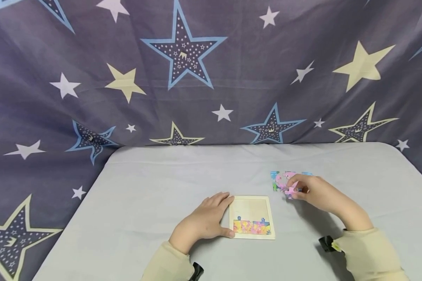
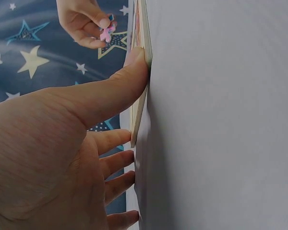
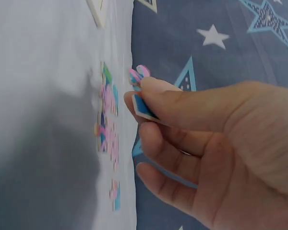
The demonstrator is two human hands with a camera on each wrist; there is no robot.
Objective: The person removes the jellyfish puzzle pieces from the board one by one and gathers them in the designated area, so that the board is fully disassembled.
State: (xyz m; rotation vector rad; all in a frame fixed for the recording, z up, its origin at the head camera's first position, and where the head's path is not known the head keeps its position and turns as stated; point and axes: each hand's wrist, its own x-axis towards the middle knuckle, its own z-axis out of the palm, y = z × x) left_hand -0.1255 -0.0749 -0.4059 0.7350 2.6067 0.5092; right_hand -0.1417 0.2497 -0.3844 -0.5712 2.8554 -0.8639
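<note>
My left hand (image 1: 207,216) rests against the left side of a square wooden puzzle tray (image 1: 252,236). Its thumb lies on the lower left corner and the fingers reach the upper left corner, fairly straight. Along the bottom of the tray lies a row of joined puzzle pieces (image 1: 251,227), yellow and pink with blue tabs. Thumb and forefinger of my right hand (image 1: 313,191) pinch a pink and blue puzzle piece (image 3: 143,106), raised above the table in the right wrist view. Loose puzzle pieces (image 3: 108,132) lie beneath, partly hidden by this hand in the head view.
A pale grey cloth covers the table (image 1: 144,187). Behind it hangs a dark curtain (image 1: 204,105) with blue, white and yellow stars. Dark wrist devices show at both sleeves.
</note>
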